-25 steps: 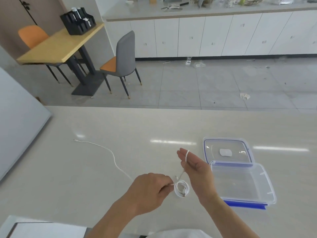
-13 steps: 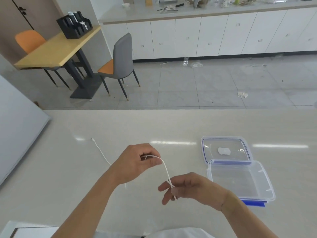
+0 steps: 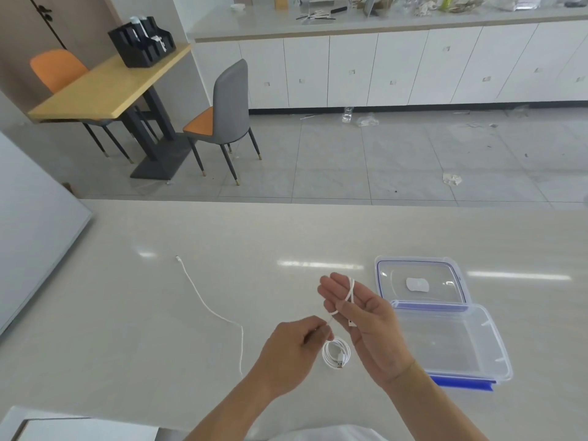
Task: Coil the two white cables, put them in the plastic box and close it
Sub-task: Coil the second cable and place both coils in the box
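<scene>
My right hand [image 3: 362,316] is held palm up over the table, with one white cable [image 3: 351,289] looped around its fingers. Just to its left, my left hand [image 3: 292,354] pinches the same cable. The cable's loose tail [image 3: 206,308] runs left across the table to its plug end. A second white cable [image 3: 336,355] lies coiled on the table between my hands. The clear plastic box [image 3: 496,354] stands open to the right of my right hand. Its blue-rimmed lid [image 3: 458,275] is folded back flat behind it.
A grey panel [image 3: 35,237] leans along the table's left side. A white sheet [image 3: 79,429] lies at the near left corner. The table's far edge [image 3: 318,203] drops to a tiled floor with chairs and cabinets beyond.
My right hand has turned palm up with another loop of cable around its fingers. My left hand came down from the upper left toward the coil. The tail's end slid right, closer to my hands.
</scene>
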### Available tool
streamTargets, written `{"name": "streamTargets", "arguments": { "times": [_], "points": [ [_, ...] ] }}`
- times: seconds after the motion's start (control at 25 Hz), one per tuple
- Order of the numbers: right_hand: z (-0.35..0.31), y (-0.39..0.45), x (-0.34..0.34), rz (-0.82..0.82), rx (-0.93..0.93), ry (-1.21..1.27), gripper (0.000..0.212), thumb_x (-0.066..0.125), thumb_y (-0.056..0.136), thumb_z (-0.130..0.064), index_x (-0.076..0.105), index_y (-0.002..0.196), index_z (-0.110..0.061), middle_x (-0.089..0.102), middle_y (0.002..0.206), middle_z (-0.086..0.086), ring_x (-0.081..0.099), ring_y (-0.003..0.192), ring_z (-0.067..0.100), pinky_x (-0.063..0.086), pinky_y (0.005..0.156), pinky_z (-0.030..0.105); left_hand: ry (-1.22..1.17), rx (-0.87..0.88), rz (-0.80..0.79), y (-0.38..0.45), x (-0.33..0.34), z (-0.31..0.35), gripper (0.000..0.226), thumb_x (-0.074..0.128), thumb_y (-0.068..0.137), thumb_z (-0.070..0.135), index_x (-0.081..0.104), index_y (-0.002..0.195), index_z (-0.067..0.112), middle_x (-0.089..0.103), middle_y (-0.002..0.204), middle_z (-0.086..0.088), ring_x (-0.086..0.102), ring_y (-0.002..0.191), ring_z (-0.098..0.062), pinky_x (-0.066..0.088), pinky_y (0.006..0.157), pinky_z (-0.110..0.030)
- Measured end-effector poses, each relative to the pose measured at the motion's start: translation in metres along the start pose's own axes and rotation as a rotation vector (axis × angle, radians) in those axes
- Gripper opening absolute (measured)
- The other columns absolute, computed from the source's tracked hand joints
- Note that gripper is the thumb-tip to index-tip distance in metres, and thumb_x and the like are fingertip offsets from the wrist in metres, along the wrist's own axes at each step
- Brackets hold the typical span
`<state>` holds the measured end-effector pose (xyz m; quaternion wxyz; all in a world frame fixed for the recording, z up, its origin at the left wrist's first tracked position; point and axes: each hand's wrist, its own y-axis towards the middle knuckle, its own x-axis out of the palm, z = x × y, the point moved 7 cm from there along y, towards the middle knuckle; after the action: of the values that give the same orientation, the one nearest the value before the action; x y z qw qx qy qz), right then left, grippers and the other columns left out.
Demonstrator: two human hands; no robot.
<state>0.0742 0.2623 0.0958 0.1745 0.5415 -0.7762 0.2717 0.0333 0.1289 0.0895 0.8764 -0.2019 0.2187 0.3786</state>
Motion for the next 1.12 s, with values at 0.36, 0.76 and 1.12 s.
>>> {"name": "streamTargets", "arguments": {
  "times": [0.36, 0.76, 1.12],
  "points": [
    [0.008, -0.006, 0.0, -0.255, 0.027, -1.027, 0.037, 0.047, 0.092, -0.005, 0.066, 0.119, -0.022, 0.075, 0.113, -0.019, 0.065, 0.106, -0.01, 0.052, 0.09, 0.02, 0.585, 0.151, -0.018, -0.004, -0.055, 0.042, 0.023, 0.051, 0.095, 0.048, 0.066, 0.094, 0.03, 0.062, 0.09, 0.011, 0.06, 0.082, -0.008, 0.048, 0.074, -0.029],
    [0.003, -0.033, 0.039, -0.613, 0.254, -0.563, 0.026, 0.053, 0.097, -0.008, 0.066, 0.12, -0.01, 0.078, 0.102, 0.004, 0.063, 0.087, 0.01, 0.049, 0.086, 0.02, -0.11, 0.119, 0.086, 0.03, -0.093, 0.034, 0.004, 0.077, 0.083, 0.031, 0.075, 0.081, 0.029, 0.069, 0.084, 0.007, 0.06, 0.073, -0.018, 0.047, 0.067, -0.023],
    [-0.003, -0.002, 0.013, -0.063, 0.074, 0.13, 0.039, 0.044, 0.091, 0.019, 0.065, 0.12, 0.002, 0.072, 0.122, 0.019, 0.071, 0.111, 0.028, 0.06, 0.086, 0.025, -0.124, -0.022, 0.025, 0.012, -0.006, -0.001, 0.023, 0.054, 0.094, 0.034, 0.066, 0.074, 0.033, 0.05, 0.054, 0.016, 0.038, 0.05, -0.001, 0.031, 0.051, -0.015]
  ]
}}
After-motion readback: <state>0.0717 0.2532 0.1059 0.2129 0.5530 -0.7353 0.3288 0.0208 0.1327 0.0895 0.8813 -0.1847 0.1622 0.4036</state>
